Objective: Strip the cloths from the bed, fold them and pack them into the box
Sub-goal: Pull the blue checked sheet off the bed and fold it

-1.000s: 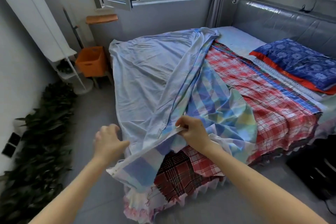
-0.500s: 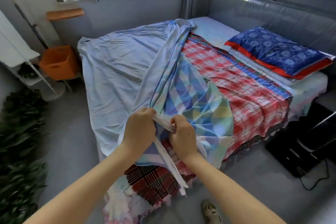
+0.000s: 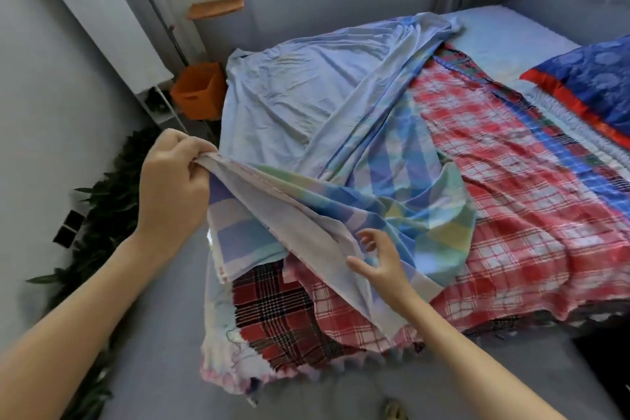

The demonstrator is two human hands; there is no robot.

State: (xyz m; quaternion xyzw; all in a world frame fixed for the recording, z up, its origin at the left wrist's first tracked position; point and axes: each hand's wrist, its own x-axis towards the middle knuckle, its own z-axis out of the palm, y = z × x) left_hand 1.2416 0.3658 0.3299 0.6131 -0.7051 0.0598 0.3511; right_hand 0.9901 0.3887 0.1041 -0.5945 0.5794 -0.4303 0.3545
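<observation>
The left hand [image 3: 174,187] is curled tight around a bunched edge of the pastel blue, green and yellow checked cotton cloth [image 3: 409,208], holding that edge up above the near corner of the bed [image 3: 504,34]. The rest of the cloth trails across a pale blue sheet [image 3: 300,95] and a red-and-white plaid cloth [image 3: 528,215]. The right hand [image 3: 381,266] is spread with loosely bent fingers at the cloth's pale underside and grips nothing, and the orange plastic box [image 3: 199,92] stands on the floor beyond the bed's far corner.
</observation>
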